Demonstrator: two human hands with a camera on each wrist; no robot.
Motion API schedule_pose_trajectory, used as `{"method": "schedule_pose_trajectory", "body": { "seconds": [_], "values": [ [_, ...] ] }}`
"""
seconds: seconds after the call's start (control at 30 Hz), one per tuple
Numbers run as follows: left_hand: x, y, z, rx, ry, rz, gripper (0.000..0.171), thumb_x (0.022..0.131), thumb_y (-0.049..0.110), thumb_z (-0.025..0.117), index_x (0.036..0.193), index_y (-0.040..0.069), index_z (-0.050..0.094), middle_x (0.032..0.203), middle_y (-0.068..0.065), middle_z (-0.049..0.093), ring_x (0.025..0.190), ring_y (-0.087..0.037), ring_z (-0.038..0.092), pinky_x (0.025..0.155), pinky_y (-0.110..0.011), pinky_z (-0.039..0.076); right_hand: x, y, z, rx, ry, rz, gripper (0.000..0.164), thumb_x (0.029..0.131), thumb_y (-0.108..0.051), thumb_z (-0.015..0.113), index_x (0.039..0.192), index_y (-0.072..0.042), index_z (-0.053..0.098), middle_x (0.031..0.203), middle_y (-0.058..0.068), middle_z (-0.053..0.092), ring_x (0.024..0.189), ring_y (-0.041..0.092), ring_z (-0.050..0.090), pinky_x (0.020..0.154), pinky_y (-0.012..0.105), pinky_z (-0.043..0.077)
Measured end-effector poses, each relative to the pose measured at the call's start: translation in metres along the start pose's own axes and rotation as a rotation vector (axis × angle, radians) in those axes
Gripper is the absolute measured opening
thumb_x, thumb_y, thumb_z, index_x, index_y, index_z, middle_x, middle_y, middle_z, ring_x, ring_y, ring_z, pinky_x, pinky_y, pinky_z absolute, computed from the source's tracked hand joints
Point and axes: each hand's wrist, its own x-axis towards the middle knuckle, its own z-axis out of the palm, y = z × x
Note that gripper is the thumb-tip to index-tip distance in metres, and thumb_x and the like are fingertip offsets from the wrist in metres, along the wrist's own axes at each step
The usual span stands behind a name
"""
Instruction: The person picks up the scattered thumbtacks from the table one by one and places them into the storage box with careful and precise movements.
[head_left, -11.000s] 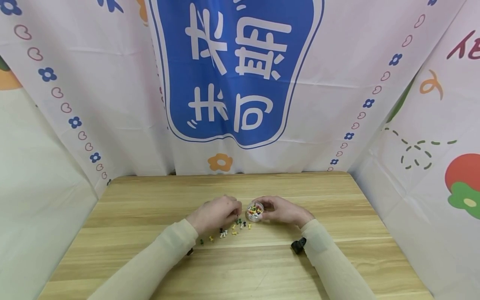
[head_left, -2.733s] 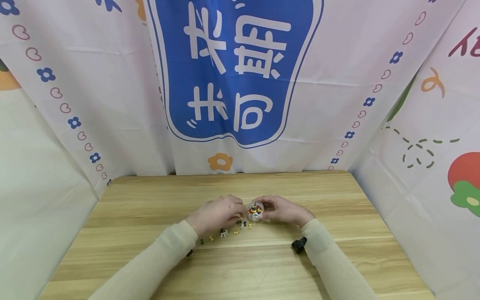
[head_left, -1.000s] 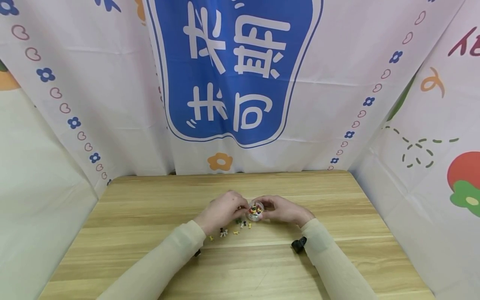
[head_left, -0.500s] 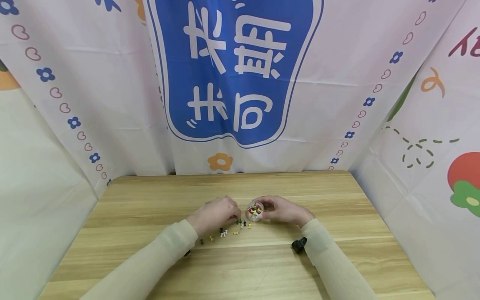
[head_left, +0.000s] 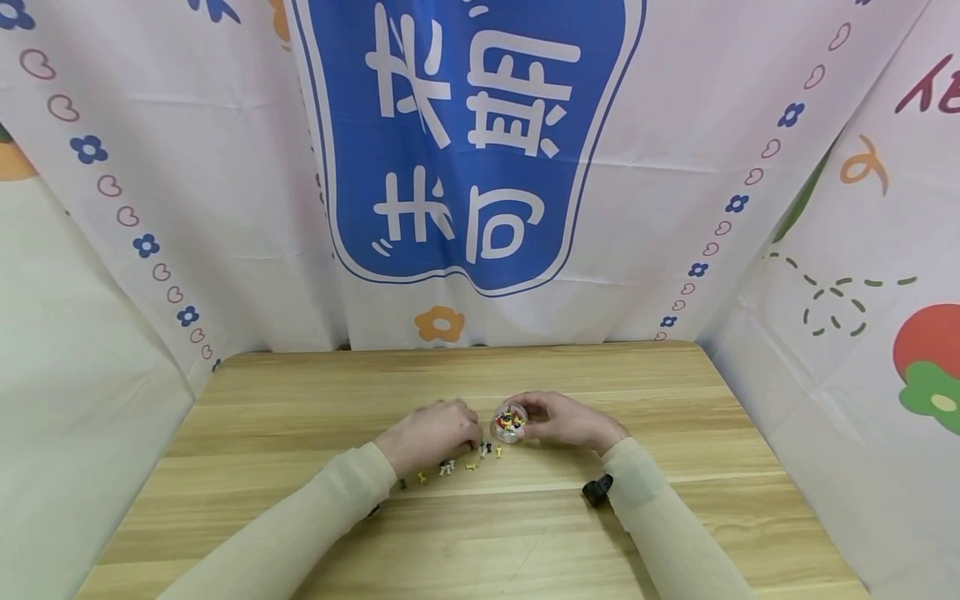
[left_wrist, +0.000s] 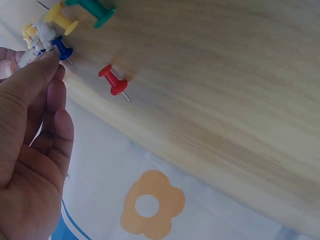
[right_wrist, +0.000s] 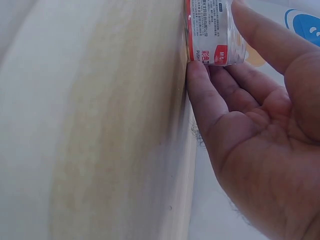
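My left hand (head_left: 429,433) is bent over loose push pins just left of a small clear round jar (head_left: 507,439). In the left wrist view its thumb and forefinger come together in a pinch on a small dark push pin, mostly hidden. A blue push pin (left_wrist: 62,48) shows right at the thumb tip. Beyond the fingers lies a red push pin (left_wrist: 113,81), with a yellow one (left_wrist: 61,19) and a green one (left_wrist: 97,11) higher up. My right hand (head_left: 567,419) holds the jar, thumb and fingers around its sides; push pins of several colours fill it. A printed label (right_wrist: 209,30) covers its wall or base.
Nearer the body lie white push pins (head_left: 446,468), yellow push pins (head_left: 471,467) and a dark green one (head_left: 403,483) on the wooden table (head_left: 525,533). A black wrist device (head_left: 597,491) sits at the right sleeve. Printed curtains (head_left: 660,233) hang behind the table.
A second ago my left fingers were at the jar's rim; they have since come back left over the loose pins. A yellow pin beside the others is gone since 11 seconds ago. My right hand stays put.
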Motion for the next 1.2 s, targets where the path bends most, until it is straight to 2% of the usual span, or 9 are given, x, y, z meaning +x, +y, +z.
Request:
{"method": "schedule_pose_trajectory", "body": {
  "seconds": [0.23, 0.4, 0.7, 0.93, 1.1, 1.2],
  "values": [
    [-0.001, 0.0, -0.001, 0.004, -0.011, -0.012, 0.008, 0.105, 0.019, 0.091, 0.1, 0.023, 0.088, 0.099, 0.009, 0.081, 0.096, -0.01, 0.072, 0.091, -0.03, 0.066, 0.0, -0.001, 0.001, 0.002, 0.001, 0.003, 0.057, 0.113, -0.011, 0.077, 0.166, -0.001, 0.06, 0.159, 0.02, 0.072, 0.148, 0.034, 0.068, 0.132, 0.054, 0.052],
    [0.0, 0.0, -0.003, -0.07, 0.001, -0.045, 0.006, 0.106, 0.017, 0.089, 0.102, 0.021, 0.087, 0.099, 0.008, 0.08, 0.091, -0.006, 0.069, 0.087, -0.027, 0.065, 0.0, 0.0, 0.001, 0.006, -0.002, -0.001, 0.058, 0.113, -0.011, 0.078, 0.167, 0.0, 0.06, 0.158, 0.02, 0.073, 0.147, 0.034, 0.068, 0.131, 0.055, 0.053],
    [0.001, 0.003, -0.011, -0.217, 0.099, -0.117, 0.004, 0.11, 0.015, 0.085, 0.111, 0.019, 0.087, 0.106, 0.007, 0.082, 0.098, -0.008, 0.07, 0.093, -0.032, 0.067, 0.0, -0.001, 0.001, -0.005, 0.003, 0.002, 0.059, 0.113, -0.013, 0.077, 0.168, 0.0, 0.059, 0.159, 0.02, 0.072, 0.146, 0.032, 0.068, 0.13, 0.051, 0.054],
    [0.004, 0.008, -0.014, -0.297, 0.178, -0.212, 0.008, 0.112, 0.017, 0.082, 0.118, 0.019, 0.087, 0.117, 0.005, 0.085, 0.11, -0.014, 0.076, 0.1, -0.036, 0.07, -0.001, -0.001, 0.001, 0.007, -0.003, -0.003, 0.059, 0.113, -0.012, 0.077, 0.168, 0.0, 0.059, 0.159, 0.019, 0.072, 0.145, 0.032, 0.069, 0.127, 0.044, 0.055],
    [0.008, 0.013, -0.013, -0.339, 0.235, -0.231, 0.006, 0.111, 0.015, 0.084, 0.116, 0.017, 0.086, 0.118, 0.002, 0.086, 0.115, -0.022, 0.078, 0.104, -0.044, 0.069, -0.001, -0.001, 0.0, -0.003, -0.003, -0.013, 0.058, 0.113, -0.012, 0.077, 0.167, 0.0, 0.06, 0.157, 0.019, 0.073, 0.143, 0.031, 0.069, 0.123, 0.039, 0.056],
    [0.012, 0.015, -0.012, -0.352, 0.261, -0.232, 0.007, 0.109, 0.014, 0.085, 0.116, 0.016, 0.086, 0.118, 0.001, 0.086, 0.115, -0.022, 0.079, 0.106, -0.045, 0.069, -0.001, -0.001, 0.0, -0.007, -0.006, -0.011, 0.058, 0.114, -0.012, 0.077, 0.167, 0.0, 0.059, 0.159, 0.019, 0.073, 0.144, 0.031, 0.069, 0.124, 0.04, 0.056]
  ]
}}
